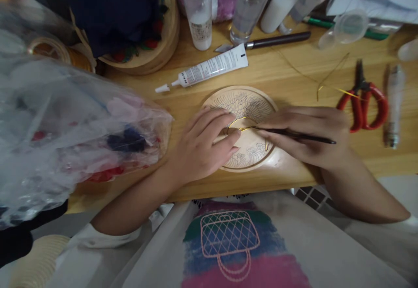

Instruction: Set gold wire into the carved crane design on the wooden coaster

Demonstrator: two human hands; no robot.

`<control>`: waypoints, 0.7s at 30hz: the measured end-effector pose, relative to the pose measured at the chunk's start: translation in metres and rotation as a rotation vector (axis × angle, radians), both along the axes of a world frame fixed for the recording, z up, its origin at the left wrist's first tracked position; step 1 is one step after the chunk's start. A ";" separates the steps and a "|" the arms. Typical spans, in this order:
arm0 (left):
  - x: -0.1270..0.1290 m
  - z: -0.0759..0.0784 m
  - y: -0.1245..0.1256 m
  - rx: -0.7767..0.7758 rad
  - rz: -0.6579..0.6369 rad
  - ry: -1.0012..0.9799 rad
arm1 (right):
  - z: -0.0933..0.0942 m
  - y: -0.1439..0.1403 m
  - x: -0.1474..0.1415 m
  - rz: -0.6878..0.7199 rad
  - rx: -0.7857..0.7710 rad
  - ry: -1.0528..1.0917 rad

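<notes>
Two bare hands meet over a round wooden disc (243, 100) lying on the wooden surface (294, 74) near its front edge. Left hand (204, 142): fingers curled down, tips pressing a thin gold wire (240, 124) against the disc's middle. Right hand (310, 133): closed in a pen-like grip on a slender dark tool (294, 134), probably tweezers, whose tip touches the wire just beside the left fingertips. Disc face: drawn line pattern, scale-like above and wave-like below; only one curved run of wire and a short bit near the lower right can be made out on it, so by judgement the laying of wire along the lines is at an early stage, with most of the pattern bare. How much wire lies under the hands cannot be told. Behind the disc: a white glue tube (209, 68), capped and lying flat, and a dark-handled blade (271, 41). To the right, well apart from the disc: loose lengths of gold wire (323, 79), red-handled pliers (365, 100) and a blurred cylindrical object (393, 105). At the back: several plastic bottles (199, 11) and round wooden hoops (156, 44) holding dark cloth. To the left: a clear plastic bag (65, 122) of coloured pieces.
</notes>
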State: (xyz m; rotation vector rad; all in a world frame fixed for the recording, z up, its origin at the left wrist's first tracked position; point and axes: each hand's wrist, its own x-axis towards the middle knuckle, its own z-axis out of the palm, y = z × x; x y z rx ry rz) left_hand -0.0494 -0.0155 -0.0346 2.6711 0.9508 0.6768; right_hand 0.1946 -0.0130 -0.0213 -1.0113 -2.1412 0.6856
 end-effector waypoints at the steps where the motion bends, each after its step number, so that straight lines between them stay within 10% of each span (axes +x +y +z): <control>1: 0.000 0.000 0.000 -0.003 -0.006 -0.002 | 0.001 0.000 0.001 -0.009 -0.003 0.000; 21: 0.000 -0.005 -0.002 -0.068 -0.008 -0.044 | -0.001 0.002 0.003 0.040 -0.029 -0.020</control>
